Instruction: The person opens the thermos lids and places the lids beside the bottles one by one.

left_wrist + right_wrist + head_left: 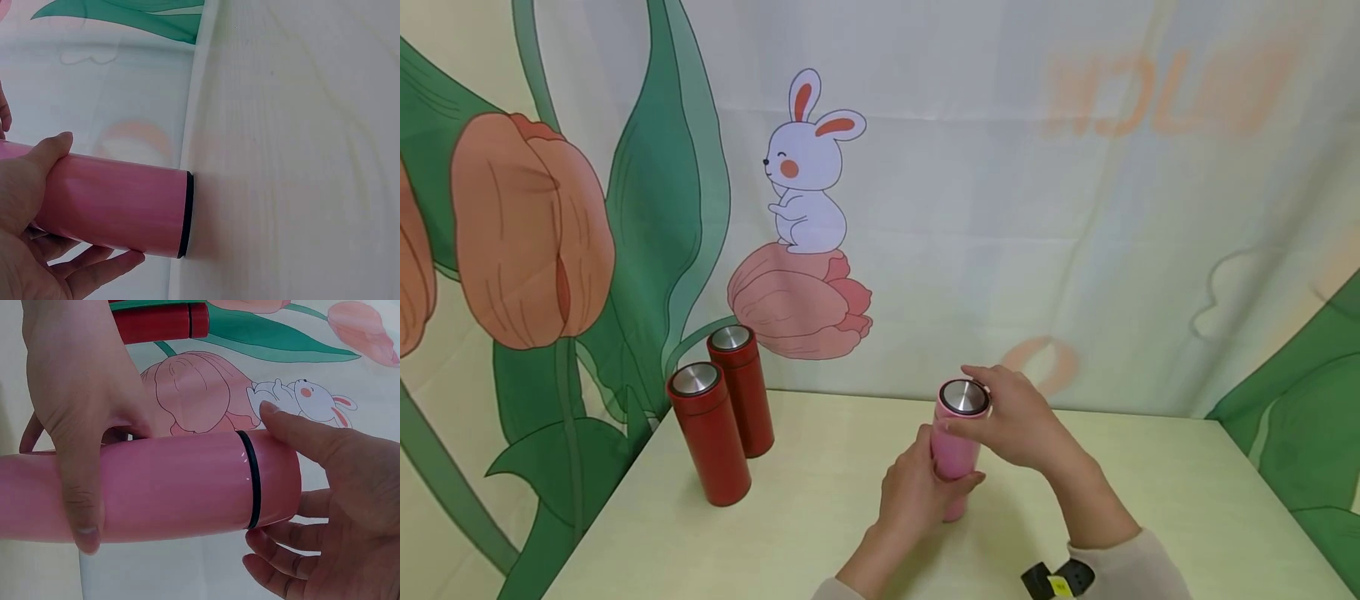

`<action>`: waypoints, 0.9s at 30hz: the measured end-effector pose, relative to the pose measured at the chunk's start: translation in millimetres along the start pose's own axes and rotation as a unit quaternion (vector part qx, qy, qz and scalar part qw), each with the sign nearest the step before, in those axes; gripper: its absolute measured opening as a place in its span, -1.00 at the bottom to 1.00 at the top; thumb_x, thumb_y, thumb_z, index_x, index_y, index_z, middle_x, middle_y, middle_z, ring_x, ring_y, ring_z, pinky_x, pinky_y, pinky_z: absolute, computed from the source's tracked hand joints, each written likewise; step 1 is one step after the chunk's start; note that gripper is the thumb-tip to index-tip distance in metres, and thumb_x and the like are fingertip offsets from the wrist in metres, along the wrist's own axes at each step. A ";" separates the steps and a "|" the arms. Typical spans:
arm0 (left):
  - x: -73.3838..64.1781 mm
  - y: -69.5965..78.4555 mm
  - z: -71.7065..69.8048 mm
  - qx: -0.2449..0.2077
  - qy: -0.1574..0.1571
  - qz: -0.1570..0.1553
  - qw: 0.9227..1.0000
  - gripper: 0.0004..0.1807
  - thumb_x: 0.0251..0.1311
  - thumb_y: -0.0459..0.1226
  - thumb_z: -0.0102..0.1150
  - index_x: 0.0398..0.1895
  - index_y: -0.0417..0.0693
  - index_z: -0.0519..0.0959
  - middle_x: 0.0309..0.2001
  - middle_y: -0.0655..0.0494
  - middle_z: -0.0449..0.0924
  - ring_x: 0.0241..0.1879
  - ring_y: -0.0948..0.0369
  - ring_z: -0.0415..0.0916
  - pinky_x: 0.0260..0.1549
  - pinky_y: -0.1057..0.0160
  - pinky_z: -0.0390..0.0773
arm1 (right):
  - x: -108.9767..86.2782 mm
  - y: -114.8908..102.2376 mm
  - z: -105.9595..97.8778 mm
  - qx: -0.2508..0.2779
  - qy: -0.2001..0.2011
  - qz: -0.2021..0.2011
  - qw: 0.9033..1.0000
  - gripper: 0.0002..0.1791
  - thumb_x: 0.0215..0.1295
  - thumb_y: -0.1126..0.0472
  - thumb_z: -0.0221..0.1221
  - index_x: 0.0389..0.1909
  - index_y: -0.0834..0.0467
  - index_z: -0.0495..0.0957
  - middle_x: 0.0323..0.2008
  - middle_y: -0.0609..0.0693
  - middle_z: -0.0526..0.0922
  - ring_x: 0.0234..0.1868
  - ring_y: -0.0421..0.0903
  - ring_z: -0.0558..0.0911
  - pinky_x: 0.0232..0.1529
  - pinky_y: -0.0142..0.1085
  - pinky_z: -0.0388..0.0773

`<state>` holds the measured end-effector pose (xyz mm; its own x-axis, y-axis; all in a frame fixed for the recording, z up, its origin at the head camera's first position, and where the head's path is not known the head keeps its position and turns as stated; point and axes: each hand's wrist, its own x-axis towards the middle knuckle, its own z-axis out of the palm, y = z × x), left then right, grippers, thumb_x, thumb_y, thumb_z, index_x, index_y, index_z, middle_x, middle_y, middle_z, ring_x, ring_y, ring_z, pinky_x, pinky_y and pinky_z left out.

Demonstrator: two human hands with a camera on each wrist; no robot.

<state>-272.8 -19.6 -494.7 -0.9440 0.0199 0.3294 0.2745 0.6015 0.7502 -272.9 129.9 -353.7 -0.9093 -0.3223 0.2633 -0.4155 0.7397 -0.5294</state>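
Note:
A pink thermos flask [955, 454] stands roughly upright over the table, right of its middle. My left hand [912, 493] grips its body, thumb on one side and fingers on the other. At the top, my right hand [1021, 418] holds the lid [278, 481] between thumb and fingers. The right wrist view shows a dark ring [251, 481] between the lid and the body. A black band rims the flask's base [187, 215] in the left wrist view; whether it touches the table I cannot tell.
Two red thermos flasks [713, 450] with silver-topped lids stand upright at the table's left, one behind the other. The pale wooden table [820, 467] ends at a hanging cloth [970, 208] printed with tulips and a rabbit. A black strap [1037, 581] sits at my right cuff.

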 end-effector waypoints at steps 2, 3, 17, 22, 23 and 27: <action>0.3 0.3 -0.2 0.002 -0.002 -0.002 1.000 -0.31 -0.04 0.18 0.58 0.05 0.17 0.45 -0.18 0.23 0.74 -0.28 0.23 0.69 -0.38 0.21 0.54 | -0.2 -3.4 0.1 -0.020 0.007 0.009 1.000 -0.11 0.14 -0.17 0.49 0.36 0.29 0.48 0.13 0.18 0.66 0.17 0.15 0.61 0.15 0.04 0.57; 0.3 0.1 -0.3 0.004 -0.003 -0.003 1.000 -0.29 -0.04 0.20 0.58 0.08 0.18 0.44 -0.18 0.23 0.74 -0.27 0.23 0.69 -0.38 0.21 0.54 | -0.4 -5.1 0.4 -0.026 0.010 0.014 1.000 -0.13 0.13 -0.16 0.49 0.33 0.30 0.50 0.11 0.18 0.67 0.15 0.13 0.62 0.13 0.02 0.59; 0.5 0.9 -1.6 0.009 -0.018 -0.009 1.000 -0.05 -0.01 0.19 0.55 0.43 0.17 0.33 -0.09 0.19 0.74 -0.18 0.13 0.71 -0.30 0.07 0.60 | -1.5 -24.4 11.7 -0.103 0.055 0.049 0.992 -0.19 0.11 -0.17 0.48 0.21 0.32 0.58 -0.05 0.17 0.76 0.01 0.16 0.70 -0.06 -0.04 0.67; 1.6 -0.4 -1.0 0.011 -0.016 -0.005 1.000 -0.09 -0.02 0.20 0.55 0.37 0.18 0.36 -0.11 0.20 0.74 -0.20 0.15 0.71 -0.33 0.10 0.59 | -2.0 -25.2 11.7 -0.113 0.053 0.047 0.991 -0.21 0.14 -0.15 0.47 0.23 0.31 0.58 -0.03 0.18 0.75 0.03 0.19 0.70 -0.04 -0.01 0.66; 1.8 -0.6 -0.9 0.011 -0.016 -0.005 1.000 -0.10 -0.02 0.21 0.55 0.36 0.19 0.36 -0.11 0.20 0.74 -0.21 0.16 0.71 -0.33 0.11 0.59 | -2.0 -25.2 11.7 -0.113 0.052 0.046 0.991 -0.22 0.14 -0.15 0.47 0.23 0.31 0.58 -0.03 0.18 0.75 0.03 0.19 0.70 -0.04 -0.01 0.67; 2.6 -1.3 0.0 0.013 -0.016 -0.007 1.000 -0.16 -0.03 0.24 0.55 0.27 0.17 0.40 -0.15 0.21 0.73 -0.24 0.17 0.70 -0.35 0.12 0.58 | -2.2 -25.1 11.1 -0.110 0.050 0.045 0.992 -0.23 0.14 -0.13 0.47 0.24 0.30 0.58 0.00 0.19 0.75 0.04 0.19 0.70 -0.03 0.00 0.66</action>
<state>-275.6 -20.3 -494.8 -0.9531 0.0377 0.3004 0.2576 0.6223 0.7392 -260.8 105.5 -350.0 -0.9314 -0.1970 0.3062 -0.3069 0.8773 -0.3690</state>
